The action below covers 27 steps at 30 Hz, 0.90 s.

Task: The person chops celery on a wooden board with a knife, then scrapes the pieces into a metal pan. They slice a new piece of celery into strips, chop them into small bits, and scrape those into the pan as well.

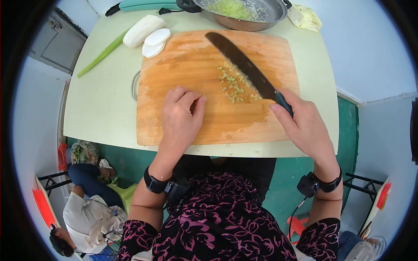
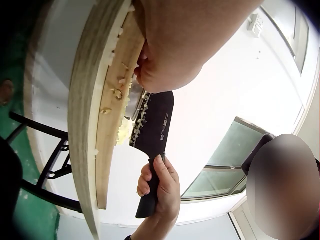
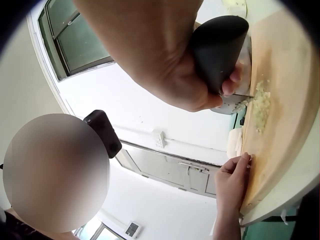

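My right hand (image 1: 302, 124) grips the dark handle (image 2: 148, 192) of a kitchen knife (image 1: 244, 65). Its black blade slants over the cutting board (image 1: 174, 117), pointing to the back left. Small pale green chopped bits (image 1: 235, 85) lie along the edge, and some cling to the blade in the left wrist view. My left hand (image 1: 182, 111) rests on the board left of the bits, fingers loosely curled, with no object showing in it. The right wrist view shows the left fingertips (image 3: 245, 156) down at the board.
Behind the board stands a metal pan (image 1: 248, 24) with pale green shreds inside. A peeled white vegetable (image 1: 143, 31), two white slices (image 1: 154, 43) and a green stalk (image 1: 102, 56) lie at the back left. A yellowish packet (image 1: 305, 18) sits at the back right. Another person (image 1: 93, 213) is at lower left.
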{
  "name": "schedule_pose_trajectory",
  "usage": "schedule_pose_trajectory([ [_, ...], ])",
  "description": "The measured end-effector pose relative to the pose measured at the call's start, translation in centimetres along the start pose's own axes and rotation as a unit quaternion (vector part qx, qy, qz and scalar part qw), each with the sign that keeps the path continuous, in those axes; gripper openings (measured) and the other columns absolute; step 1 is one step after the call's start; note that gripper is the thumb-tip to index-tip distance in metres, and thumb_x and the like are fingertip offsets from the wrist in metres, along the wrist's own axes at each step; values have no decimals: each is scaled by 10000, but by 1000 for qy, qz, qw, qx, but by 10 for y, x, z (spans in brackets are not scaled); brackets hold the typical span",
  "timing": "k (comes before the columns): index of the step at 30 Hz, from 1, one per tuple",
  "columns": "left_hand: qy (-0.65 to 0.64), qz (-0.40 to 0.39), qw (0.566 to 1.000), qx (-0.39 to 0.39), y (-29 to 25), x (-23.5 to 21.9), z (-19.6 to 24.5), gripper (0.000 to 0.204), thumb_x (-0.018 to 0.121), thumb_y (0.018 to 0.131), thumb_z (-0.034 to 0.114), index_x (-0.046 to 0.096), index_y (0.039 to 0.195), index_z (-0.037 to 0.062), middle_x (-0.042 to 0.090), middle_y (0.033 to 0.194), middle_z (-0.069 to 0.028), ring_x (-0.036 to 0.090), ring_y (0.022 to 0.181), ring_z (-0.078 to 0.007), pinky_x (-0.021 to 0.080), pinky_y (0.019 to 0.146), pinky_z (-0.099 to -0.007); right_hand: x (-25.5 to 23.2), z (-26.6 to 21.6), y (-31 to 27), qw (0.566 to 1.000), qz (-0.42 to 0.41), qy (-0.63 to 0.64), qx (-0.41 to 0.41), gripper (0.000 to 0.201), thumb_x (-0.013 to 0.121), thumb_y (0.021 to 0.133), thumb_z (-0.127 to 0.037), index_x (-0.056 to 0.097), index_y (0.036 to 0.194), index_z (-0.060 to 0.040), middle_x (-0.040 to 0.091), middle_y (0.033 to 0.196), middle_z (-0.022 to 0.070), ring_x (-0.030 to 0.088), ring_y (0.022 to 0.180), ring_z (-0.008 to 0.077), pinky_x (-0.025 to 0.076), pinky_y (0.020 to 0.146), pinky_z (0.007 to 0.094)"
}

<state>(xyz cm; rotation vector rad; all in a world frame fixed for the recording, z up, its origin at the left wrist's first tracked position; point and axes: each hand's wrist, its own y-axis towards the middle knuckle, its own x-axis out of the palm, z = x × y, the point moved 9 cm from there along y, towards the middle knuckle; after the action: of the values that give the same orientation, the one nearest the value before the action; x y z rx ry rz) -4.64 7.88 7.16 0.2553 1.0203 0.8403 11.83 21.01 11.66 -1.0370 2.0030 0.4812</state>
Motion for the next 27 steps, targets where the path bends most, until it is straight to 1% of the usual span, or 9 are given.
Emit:
schedule_pose_trajectory([
  [3, 3, -7, 1000, 1, 1, 0, -1, 57, 702, 750, 23, 660, 754, -15, 597, 763, -107, 576, 714, -268, 466, 633, -345, 5, 9, 4, 1000, 8, -20, -12, 215, 547, 912, -194, 535, 982, 9, 560, 669, 229, 558, 662, 429, 417, 592, 475],
  [6, -2, -6, 1000, 0, 1, -1, -3, 55, 702, 748, 17, 659, 756, -17, 596, 763, -108, 575, 707, -268, 466, 626, -345, 11, 13, 6, 999, -10, 2, 31, 216, 543, 913, -195, 532, 996, 3, 562, 668, 227, 557, 658, 429, 417, 591, 477],
  [9, -10, -3, 1000, -4, 0, 1, -3, 52, 700, 747, 9, 657, 757, -18, 592, 761, -109, 572, 698, -268, 463, 612, -343, 0, 11, 7, 999, 19, 15, 37, 218, 537, 915, -202, 531, 1001, -2, 567, 684, 232, 561, 679, 431, 419, 604, 482],
  [12, -8, -6, 1000, 2, 1, 1, -2, 50, 699, 747, 4, 656, 758, -19, 590, 758, -109, 570, 693, -266, 461, 603, -339, 13, 18, 12, 999, -35, -5, 34, 227, 528, 922, -214, 528, 996, 1, 570, 708, 240, 560, 703, 436, 420, 615, 481],
  [15, -7, 7, 1000, 18, 0, -2, -1, 50, 699, 747, 4, 656, 759, -19, 589, 757, -108, 570, 689, -262, 461, 598, -334, 1, 12, 10, 1000, 13, 1, 27, 234, 517, 928, -223, 525, 987, 3, 571, 726, 244, 558, 720, 440, 420, 625, 479],
  [18, -6, 5, 1000, 11, -2, -2, 1, 52, 700, 747, 4, 655, 758, -19, 587, 756, -110, 569, 687, -264, 461, 598, -336, -1, 17, 11, 999, 22, -7, 24, 238, 504, 934, -227, 527, 989, 3, 571, 728, 242, 556, 724, 441, 423, 632, 480],
  [21, -13, 2, 1000, 6, -1, -3, 5, 55, 700, 747, 6, 653, 755, -20, 586, 756, -112, 567, 690, -268, 461, 601, -338, 5, 18, 8, 999, -3, -2, 39, 245, 497, 937, -233, 529, 1000, 2, 570, 730, 244, 555, 733, 444, 424, 638, 483],
  [24, -6, -1, 1000, 6, -2, -1, 5, 58, 700, 749, 9, 651, 754, -20, 585, 755, -112, 567, 693, -268, 462, 606, -339, -1, 25, 6, 997, 1, 28, 77, 246, 491, 940, -230, 529, 1016, 1, 569, 734, 246, 553, 737, 448, 424, 643, 484],
  [27, -4, -3, 1000, 8, -2, -2, 4, 58, 699, 751, 11, 650, 755, -20, 585, 754, -111, 567, 695, -266, 462, 608, -339, 6, 23, 8, 998, -22, 2, 57, 251, 492, 940, -229, 529, 1035, 0, 570, 735, 245, 553, 739, 449, 425, 646, 485],
])
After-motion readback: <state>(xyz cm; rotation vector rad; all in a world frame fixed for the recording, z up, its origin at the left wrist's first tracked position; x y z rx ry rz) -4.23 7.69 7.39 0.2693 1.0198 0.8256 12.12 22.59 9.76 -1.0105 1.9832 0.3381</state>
